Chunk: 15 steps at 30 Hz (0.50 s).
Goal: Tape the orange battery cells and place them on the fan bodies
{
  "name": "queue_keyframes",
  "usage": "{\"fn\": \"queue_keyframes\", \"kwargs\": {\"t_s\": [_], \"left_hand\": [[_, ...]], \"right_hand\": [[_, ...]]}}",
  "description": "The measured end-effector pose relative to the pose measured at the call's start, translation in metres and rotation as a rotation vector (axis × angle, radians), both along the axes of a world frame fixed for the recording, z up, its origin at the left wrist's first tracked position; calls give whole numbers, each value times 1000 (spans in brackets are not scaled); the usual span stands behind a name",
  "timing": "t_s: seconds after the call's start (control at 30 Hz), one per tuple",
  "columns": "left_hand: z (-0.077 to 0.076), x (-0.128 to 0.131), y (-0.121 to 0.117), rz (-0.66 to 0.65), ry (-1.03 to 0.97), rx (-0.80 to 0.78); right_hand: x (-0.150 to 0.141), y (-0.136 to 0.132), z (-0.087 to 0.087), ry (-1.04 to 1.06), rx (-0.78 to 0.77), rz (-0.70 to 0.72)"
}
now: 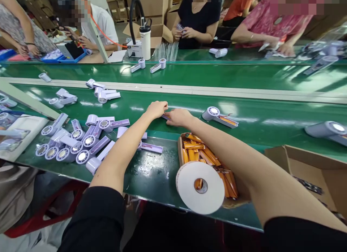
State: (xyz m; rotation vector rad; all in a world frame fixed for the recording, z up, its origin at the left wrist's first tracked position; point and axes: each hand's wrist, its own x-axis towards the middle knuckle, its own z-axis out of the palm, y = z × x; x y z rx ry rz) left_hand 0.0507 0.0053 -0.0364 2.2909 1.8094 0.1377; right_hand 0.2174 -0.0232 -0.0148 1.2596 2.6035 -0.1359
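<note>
Both my arms reach forward over the green conveyor belt [189, 104]. My left hand [156, 109] is curled, its fingers closed over a small lilac fan part [165, 117] lying on the belt. My right hand [177, 117] meets it from the right, fingers bent and pressing on the same part. The part is mostly hidden under the two hands. To the right on the belt lies a lilac hand-held fan body [218, 116] with an orange battery and wires showing.
A pile of several lilac fan bodies [78, 140] lies at my left. A cardboard tray of orange batteries [208, 161] with a white tape roll [200, 187] sits under my right arm. An open carton [311, 169] is at right. Other people work across the belt.
</note>
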Motion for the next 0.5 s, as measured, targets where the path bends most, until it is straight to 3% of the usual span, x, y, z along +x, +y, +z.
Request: {"fn": "queue_keyframes", "kwargs": {"t_s": [0.17,0.27,0.33,0.37,0.43,0.5], "left_hand": [[6,7,2,12,7,-10],[22,12,-12,32,5,5],[37,17,-45,-9,-46,122],[45,20,-70,-103,-96,194],[58,28,-131,-465,-195,274],[66,38,-195,-877,-162,175]], "right_hand": [[-9,10,16,-21,-55,-27],[24,-10,33,135,-4,-74],[60,-37,39,384,39,-103],[78,-52,38,503,41,-109],[108,-78,30,623,16,-97],[121,-94,17,623,12,-105]]}}
